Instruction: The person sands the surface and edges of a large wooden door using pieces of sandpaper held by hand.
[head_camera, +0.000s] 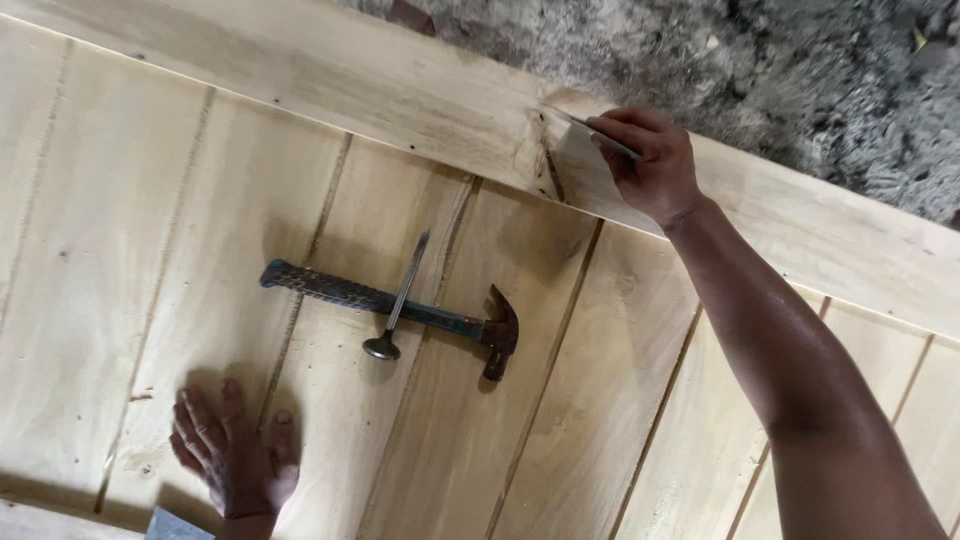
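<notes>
I look down on a pale wooden panel (620, 420) made of narrow boards laid side by side, with dark seams running between them. Across its top edge runs a wider cross plank (400, 95), set at a slant from upper left to right, and beyond that plank lies rough grey ground (800, 70).

My right hand (650, 160) reaches up to the cross plank, arm stretched across the right side of the panel. Its fingers (622, 135) are pressed together and pinch a thin flat sheet (585, 170), greyish, held against the plank face beside a dark knot and crack. The sheet's lower edge comes down to about the plank's lower edge.

My left hand (235, 455) lies flat on the boards near the lower left, fingers spread and gripping nothing. Just below its wrist a small grey-blue corner (180, 525) shows at the frame edge; I cannot tell what it is.

Between the hands lies a claw hammer (400, 305) with a dark textured grip and a rusty head, lying across several seams. A long metal nail (400, 295) rests across its handle, broad head toward me. Both are well apart from either hand.

Open boards stretch to the left of the hammer and below it, between the left hand and my right forearm.
</notes>
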